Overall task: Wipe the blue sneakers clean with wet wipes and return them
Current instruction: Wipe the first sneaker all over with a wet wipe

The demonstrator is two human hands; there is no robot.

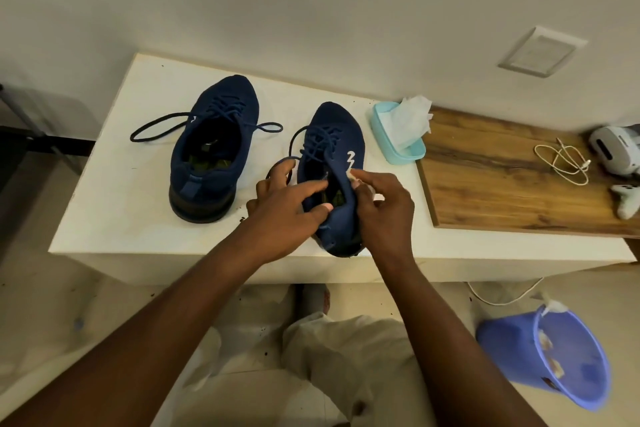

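1. Landmark is the wipe box point(398, 146), a teal tub at the back of the white table point(121, 218) with a fresh wipe point(414, 114) sticking up out of it.
2. The held sneaker point(332, 146) is just left of the wipe box. Its toe points to the wall and its heel is at the table's front edge.
3. The left hand point(287, 204) grips this shoe at the collar, thumb on the heel rim and fingers curled at the opening and laces.
4. The right hand point(384, 208) pinches a small white used wipe point(355, 175) and presses it on the shoe's outer side, near the white logo.
5. The second sneaker point(213, 146) is well left of the wipe box, flat on its sole, untouched, with its laces loose.
6. Right of the wipe box is a wooden board point(502, 184) with a cable point(564, 163) and white gadgets on it.
7. Below and right of the box, on the floor, a blue bin point(554, 357) holds what look like crumpled wipes.
8. Progress looks mid-task. Wiping is underway on the held sneaker's collar and side, and the scraps in the bin suggest some wiping is already done.
9. I cannot tell whether the second sneaker is already clean; no dirt is readable on either shoe.
10. Likely left: finish this shoe, do or check the other, bin the wipe, and return both. The return spot is not in view.
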